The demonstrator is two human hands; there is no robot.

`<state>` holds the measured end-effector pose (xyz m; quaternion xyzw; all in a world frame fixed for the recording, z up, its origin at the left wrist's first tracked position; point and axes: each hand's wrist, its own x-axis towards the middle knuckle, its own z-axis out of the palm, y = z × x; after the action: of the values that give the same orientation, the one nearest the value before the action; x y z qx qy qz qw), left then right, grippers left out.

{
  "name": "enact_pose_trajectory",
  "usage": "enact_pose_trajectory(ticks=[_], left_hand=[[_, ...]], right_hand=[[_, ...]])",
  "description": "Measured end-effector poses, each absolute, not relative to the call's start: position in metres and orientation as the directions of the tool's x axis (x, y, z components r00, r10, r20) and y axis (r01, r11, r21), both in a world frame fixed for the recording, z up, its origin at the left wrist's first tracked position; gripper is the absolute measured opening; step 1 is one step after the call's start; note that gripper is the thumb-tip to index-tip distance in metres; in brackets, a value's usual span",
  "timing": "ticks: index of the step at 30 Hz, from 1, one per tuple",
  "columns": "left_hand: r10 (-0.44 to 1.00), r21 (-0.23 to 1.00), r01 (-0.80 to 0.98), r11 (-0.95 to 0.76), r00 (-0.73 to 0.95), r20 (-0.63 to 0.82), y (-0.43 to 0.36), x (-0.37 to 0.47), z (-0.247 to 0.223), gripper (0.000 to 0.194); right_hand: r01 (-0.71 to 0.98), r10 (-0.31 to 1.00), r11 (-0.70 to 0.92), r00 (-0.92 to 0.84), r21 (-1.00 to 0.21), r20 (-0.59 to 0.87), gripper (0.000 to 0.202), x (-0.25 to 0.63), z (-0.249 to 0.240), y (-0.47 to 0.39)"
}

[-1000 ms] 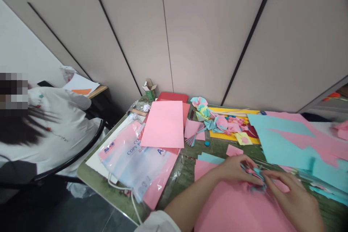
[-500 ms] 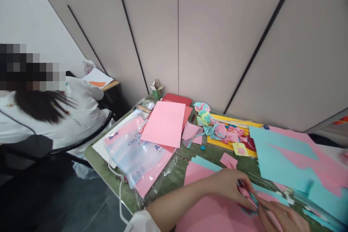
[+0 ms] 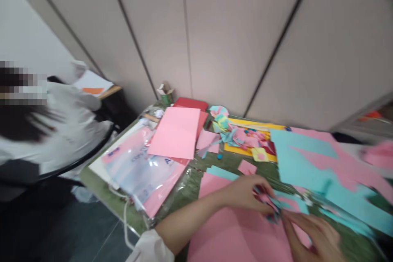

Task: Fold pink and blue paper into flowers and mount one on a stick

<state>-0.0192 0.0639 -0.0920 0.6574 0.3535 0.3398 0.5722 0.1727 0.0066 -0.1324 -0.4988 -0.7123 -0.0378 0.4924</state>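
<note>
Over the pink paper sheets (image 3: 227, 233) at the table's front, my left hand (image 3: 250, 192) is closed round a small piece of folded pink and blue paper (image 3: 268, 202). My right hand (image 3: 310, 227) pinches the same piece from the right side. Fingers hide part of the folds, and blur softens their detail. Just beyond my left hand lies a small pink paper square (image 3: 247, 167). Large cut blue sheets (image 3: 307, 163) are spread to the right of the hands, with pink paper among them.
Paper flowers (image 3: 219, 120) and a yellow sheet (image 3: 229, 148) lie at the back. A plastic copy-paper bag (image 3: 132, 172) and a loose pink sheet (image 3: 176, 131) occupy the left side. A small box (image 3: 166, 93) stands by the wall panels. Another person (image 3: 70, 118) sits at far left.
The view has turned, so the table's things appear further left and higher. Both hands stay on the folded paper, and more of its pink and blue layers show between them.
</note>
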Motion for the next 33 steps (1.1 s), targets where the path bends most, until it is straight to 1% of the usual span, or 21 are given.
enact_pose_trajectory(ticks=[1, 2, 3, 4, 7, 11, 14, 18, 22, 25, 27, 28, 29, 30, 31, 32, 33], left_hand=[[0.875, 0.997, 0.048, -0.053, 0.483, 0.024, 0.065, -0.019, -0.092, 0.03], [0.877, 1.0, -0.013, 0.025, 0.481, -0.016, 0.066, -0.018, -0.092, 0.031], [0.865, 0.985, -0.105, 0.14, 0.496, -0.07, 0.069, -0.018, -0.093, 0.032], [0.842, 0.97, -0.142, 0.196, 0.532, -0.092, 0.072, -0.018, -0.094, 0.034], [0.786, 0.925, -0.218, 0.31, 0.606, -0.121, 0.08, -0.018, -0.101, 0.038], [0.782, 0.867, -0.307, 0.393, 0.607, -0.14, 0.085, -0.018, -0.111, 0.043], [0.776, 0.834, -0.345, 0.43, 0.613, -0.147, 0.085, -0.018, -0.116, 0.042], [0.753, 0.82, -0.346, 0.456, 0.64, -0.149, 0.085, -0.02, -0.119, 0.037], [0.729, 0.833, -0.317, 0.454, 0.669, -0.142, 0.082, -0.017, -0.122, 0.035], [0.71, 0.856, -0.283, 0.433, 0.692, -0.131, 0.079, -0.016, -0.115, 0.034], [0.708, 0.894, -0.235, 0.381, 0.697, -0.118, 0.082, -0.024, -0.102, 0.041], [0.716, 0.92, -0.207, 0.332, 0.69, -0.103, 0.087, -0.033, -0.092, 0.053], [0.746, 0.981, -0.088, 0.175, 0.662, -0.074, 0.094, -0.047, -0.081, 0.066], [0.844, 0.996, 0.086, 0.014, 0.534, -0.058, 0.102, -0.065, -0.069, 0.07], [0.964, 0.941, 0.333, -0.065, 0.264, -0.027, 0.113, -0.087, -0.057, 0.062], [0.997, 0.814, 0.581, 0.011, -0.072, 0.039, 0.124, -0.112, -0.045, 0.048], [0.967, 0.755, 0.648, 0.104, -0.243, 0.075, 0.134, -0.14, -0.035, 0.038]], right_hand=[[0.734, 0.693, 0.501, -0.024, -0.458, 0.721, 0.011, 0.171, -0.128, 0.005], [0.714, 0.694, 0.508, -0.008, -0.481, 0.72, 0.014, 0.169, -0.124, 0.005], [0.688, 0.705, 0.511, 0.008, -0.515, 0.709, 0.015, 0.168, -0.122, 0.005], [0.664, 0.711, 0.509, 0.036, -0.549, 0.702, 0.016, 0.168, -0.12, 0.006], [0.609, 0.737, 0.474, 0.123, -0.636, 0.665, 0.018, 0.168, -0.12, 0.007], [0.512, 0.783, 0.443, 0.18, -0.736, 0.596, 0.014, 0.168, -0.122, 0.006], [0.46, 0.852, 0.359, 0.193, -0.812, 0.486, 0.01, 0.166, -0.122, 0.007], [0.398, 0.932, 0.229, 0.174, -0.888, 0.319, 0.017, 0.162, -0.123, 0.007], [0.374, 0.955, 0.177, 0.156, -0.91, 0.25, 0.022, 0.156, -0.125, 0.008], [0.373, 0.964, 0.155, 0.143, -0.915, 0.222, 0.016, 0.158, -0.126, 0.009], [0.362, 0.962, 0.151, 0.161, -0.92, 0.221, 0.015, 0.165, -0.127, 0.009], [0.35, 0.955, 0.15, 0.192, -0.925, 0.228, 0.017, 0.169, -0.129, 0.009], [0.348, 0.945, 0.131, 0.238, -0.928, 0.223, 0.018, 0.174, -0.13, 0.009], [0.355, 0.938, 0.1, 0.277, -0.929, 0.207, 0.02, 0.179, -0.131, 0.009], [0.36, 0.93, 0.068, 0.316, -0.931, 0.19, 0.022, 0.184, -0.132, 0.009], [0.345, 0.922, 0.05, 0.344, -0.937, 0.176, 0.024, 0.187, -0.133, 0.009], [0.326, 0.919, 0.038, 0.36, -0.945, 0.161, 0.026, 0.189, -0.133, 0.01]])
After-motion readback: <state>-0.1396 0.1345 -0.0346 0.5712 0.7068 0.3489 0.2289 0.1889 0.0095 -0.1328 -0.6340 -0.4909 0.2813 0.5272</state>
